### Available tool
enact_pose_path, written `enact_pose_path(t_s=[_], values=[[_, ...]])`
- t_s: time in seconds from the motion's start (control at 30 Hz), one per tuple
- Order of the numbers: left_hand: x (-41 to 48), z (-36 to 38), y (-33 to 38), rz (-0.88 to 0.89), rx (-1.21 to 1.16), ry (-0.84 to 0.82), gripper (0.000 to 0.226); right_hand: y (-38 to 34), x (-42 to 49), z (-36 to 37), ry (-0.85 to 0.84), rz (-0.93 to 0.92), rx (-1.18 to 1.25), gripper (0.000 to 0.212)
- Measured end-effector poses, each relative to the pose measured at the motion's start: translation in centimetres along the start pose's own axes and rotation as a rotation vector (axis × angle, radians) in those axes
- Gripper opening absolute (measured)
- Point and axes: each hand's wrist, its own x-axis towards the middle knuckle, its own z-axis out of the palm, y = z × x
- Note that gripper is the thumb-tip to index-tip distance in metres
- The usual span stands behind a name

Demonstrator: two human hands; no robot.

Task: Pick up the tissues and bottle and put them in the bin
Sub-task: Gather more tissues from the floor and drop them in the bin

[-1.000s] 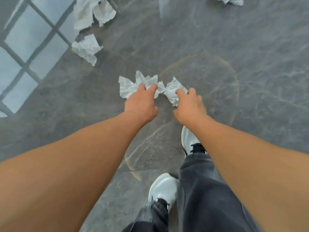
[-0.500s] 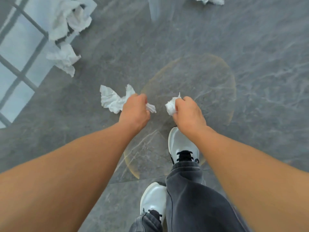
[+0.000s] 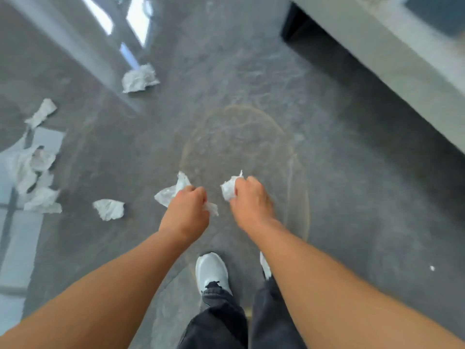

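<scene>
Head view, the only view. The person stands on the glossy grey stone floor, both arms out in front. The left hand is a closed fist, fingers curled round a crumpled white tissue that sticks out on both sides of the fist. The right hand is also closed, holding a smaller balled white tissue at its inner edge. Both wads are clear of the floor.

Loose tissues remain on the floor to the left: one crumpled piece nearest the left hand, a heap at the frame edge, a strip and a wad farther off. No bottle or bin is in view. The frame is blurred.

Judgement: the step is carrying the two wads to the bin. Firm fists matter, since the trailing ends in the left hand could slip. Both hands are full, so binning comes before further pickups.
</scene>
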Motion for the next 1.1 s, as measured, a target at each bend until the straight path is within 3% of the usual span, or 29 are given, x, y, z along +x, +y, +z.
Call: enact_pose_path(t_s=[0.23,0.37,0.5,0.57,0.63,0.87,1.1], values=[[-3.9,11.6,13.9,0.277,0.150,-0.169,0.007,18.5,-11.1,0.0,0.137,0.308,0.117,0.019],[-8.5,20.0,21.5,0.498,0.377,-0.303,0.019,29.6,-18.5,2.0,0.213,0.488,0.265,0.020],[-15.1,30.1,29.0,0.623,0.604,-0.434,0.025,40.1,-28.4,3.4,0.358,0.595,0.430,0.018],[-22.0,39.7,35.3,0.746,0.651,-0.559,0.026,48.9,-38.2,4.9,0.473,0.771,0.505,0.017],[-23.5,41.2,36.9,0.751,0.668,-0.562,0.026,50.2,-40.4,5.6,0.478,0.782,0.546,0.018],[-41.8,61.1,48.8,1.103,0.738,-0.771,0.024,66.1,-65.2,12.5,0.494,1.262,0.622,0.018],[-50.9,73.3,50.3,1.344,0.905,-0.857,0.018,71.7,-73.8,22.0,0.539,1.462,0.850,0.014]])
